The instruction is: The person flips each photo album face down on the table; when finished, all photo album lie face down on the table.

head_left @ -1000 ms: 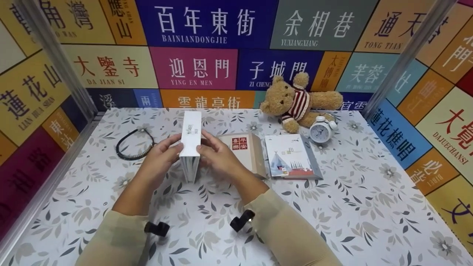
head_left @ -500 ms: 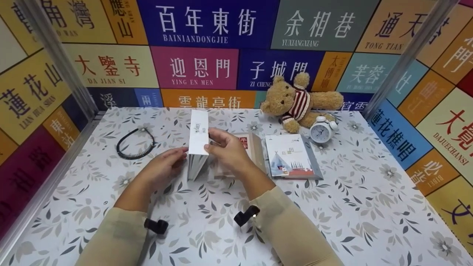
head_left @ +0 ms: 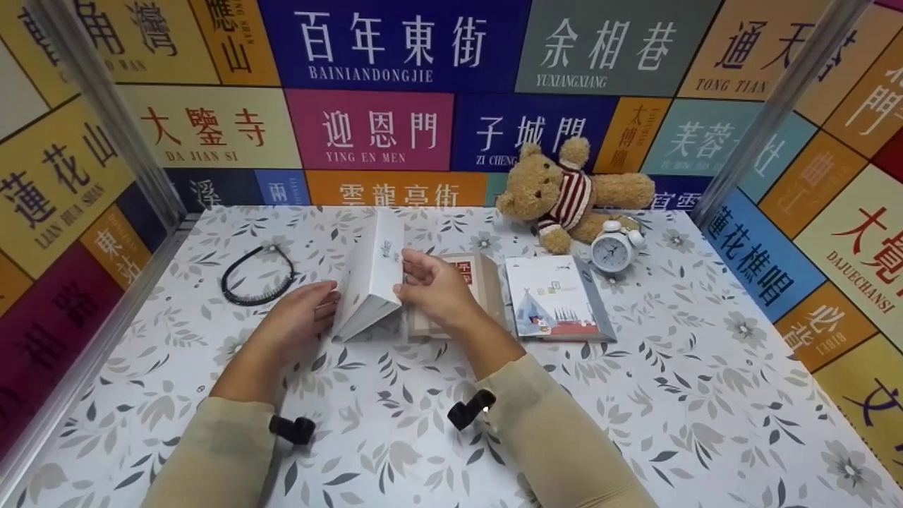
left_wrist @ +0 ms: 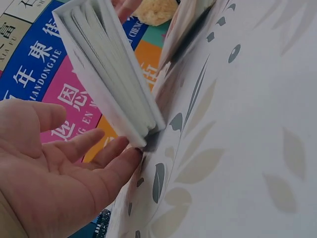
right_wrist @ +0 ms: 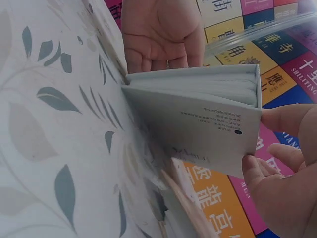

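A thick white book (head_left: 377, 268) stands spine up, leaning left, its lower edges on the floral cloth. Its pages (left_wrist: 101, 59) show between the covers from the end. With fingertips at the spine's right edge, my right hand (head_left: 441, 291) holds the book; its thumb and fingers also show at the spine-side corner of the printed cover in the right wrist view. My left hand (head_left: 300, 317) is beside the left cover, palm turned toward it and fingers loosely extended. In the left wrist view, those fingertips are right at the book's lower edge.
A brown-covered book (head_left: 487, 289) with a red label lies partly behind my right hand. Right of it are a tent-picture book (head_left: 554, 300), a white alarm clock (head_left: 612, 252) and a teddy bear (head_left: 543, 190). A black headband (head_left: 240, 299) lies left.
The book has shifted right and tipped over to the left, showing its left cover. My left hand has let go and moved left; my right hand has moved slightly right with the spine.
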### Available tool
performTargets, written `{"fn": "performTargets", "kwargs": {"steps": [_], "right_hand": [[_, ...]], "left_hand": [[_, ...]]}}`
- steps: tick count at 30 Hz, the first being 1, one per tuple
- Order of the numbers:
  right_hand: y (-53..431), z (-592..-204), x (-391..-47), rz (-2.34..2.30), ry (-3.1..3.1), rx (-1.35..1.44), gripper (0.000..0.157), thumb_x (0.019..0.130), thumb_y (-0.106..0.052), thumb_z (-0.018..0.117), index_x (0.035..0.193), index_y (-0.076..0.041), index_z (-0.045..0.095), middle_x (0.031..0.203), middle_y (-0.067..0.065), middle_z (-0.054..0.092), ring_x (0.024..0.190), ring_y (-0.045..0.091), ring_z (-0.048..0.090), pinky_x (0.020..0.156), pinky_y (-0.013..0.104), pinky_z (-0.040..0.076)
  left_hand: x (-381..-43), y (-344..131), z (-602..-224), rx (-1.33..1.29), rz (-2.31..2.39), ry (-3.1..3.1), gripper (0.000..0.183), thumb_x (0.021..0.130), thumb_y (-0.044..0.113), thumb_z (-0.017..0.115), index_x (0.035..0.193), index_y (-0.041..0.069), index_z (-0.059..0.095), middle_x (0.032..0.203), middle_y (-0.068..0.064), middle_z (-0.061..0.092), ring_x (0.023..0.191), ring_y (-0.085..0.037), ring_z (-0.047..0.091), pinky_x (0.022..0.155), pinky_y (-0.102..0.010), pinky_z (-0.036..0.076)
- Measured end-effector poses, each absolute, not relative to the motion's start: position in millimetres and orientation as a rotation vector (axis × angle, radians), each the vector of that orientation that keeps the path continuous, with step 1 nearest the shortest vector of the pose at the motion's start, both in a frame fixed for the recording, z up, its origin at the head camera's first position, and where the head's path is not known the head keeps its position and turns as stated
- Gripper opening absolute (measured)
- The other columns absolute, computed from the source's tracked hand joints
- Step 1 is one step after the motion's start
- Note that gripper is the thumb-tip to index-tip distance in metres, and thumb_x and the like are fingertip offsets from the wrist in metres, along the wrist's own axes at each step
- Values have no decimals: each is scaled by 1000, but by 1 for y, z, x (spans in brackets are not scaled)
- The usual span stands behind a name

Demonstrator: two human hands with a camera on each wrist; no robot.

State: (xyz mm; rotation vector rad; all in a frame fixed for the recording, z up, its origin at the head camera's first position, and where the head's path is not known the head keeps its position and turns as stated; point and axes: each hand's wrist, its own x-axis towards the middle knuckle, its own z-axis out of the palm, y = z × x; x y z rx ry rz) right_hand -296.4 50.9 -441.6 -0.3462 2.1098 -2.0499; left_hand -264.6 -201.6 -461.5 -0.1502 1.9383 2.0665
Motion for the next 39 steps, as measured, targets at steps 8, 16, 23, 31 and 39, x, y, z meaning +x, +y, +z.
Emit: {"fn": "performTargets", "kwargs": {"steps": [8, 16, 23, 31, 39], "right_hand": [[46, -451, -297, -1872, 2188, -266, 64, 98, -6, 72, 159, -7, 50, 163, 13, 54, 152, 27, 53, 125, 37, 45], [44, -459, -295, -1713, 2173, -286, 65, 102, -16, 71, 163, -18, 48, 167, 3, 51, 154, 23, 49, 130, 38, 38], [42, -464, -295, -1780, 2070, -321, 64, 104, -10, 67, 163, -5, 43, 167, 11, 49, 157, 25, 46, 129, 39, 40], [40, -465, -295, -1794, 2064, -339, 61, 105, -12, 65, 162, -5, 44, 165, 11, 52, 152, 26, 51, 128, 40, 43], [57, -425, -289, -1948, 2135, -349, 54, 106, -19, 63, 158, -9, 51, 163, 9, 54, 154, 28, 50, 127, 40, 44]], "left_hand": [[-269, -212, -463, -246, 1971, 2017, 69, 117, 38, 36, 172, 4, 13, 179, -18, 19, 166, -35, 23, 139, -47, 18], [-270, -212, -462, -258, 2019, 1977, 67, 117, 36, 34, 172, 5, 12, 180, -15, 14, 169, -32, 15, 139, -45, 15], [-267, -215, -458, -361, 1895, 2021, 68, 115, 45, 35, 174, 18, 14, 181, -7, 17, 168, -33, 16, 138, -53, 17], [-263, -217, -454, -407, 1797, 2102, 70, 112, 53, 37, 174, 25, 17, 181, -8, 18, 167, -37, 22, 132, -62, 28], [-254, -209, -431, -195, 1561, 2648, 69, 115, 49, 28, 169, 5, 29, 177, -22, 26, 165, -41, 23, 138, -54, 17]]}}
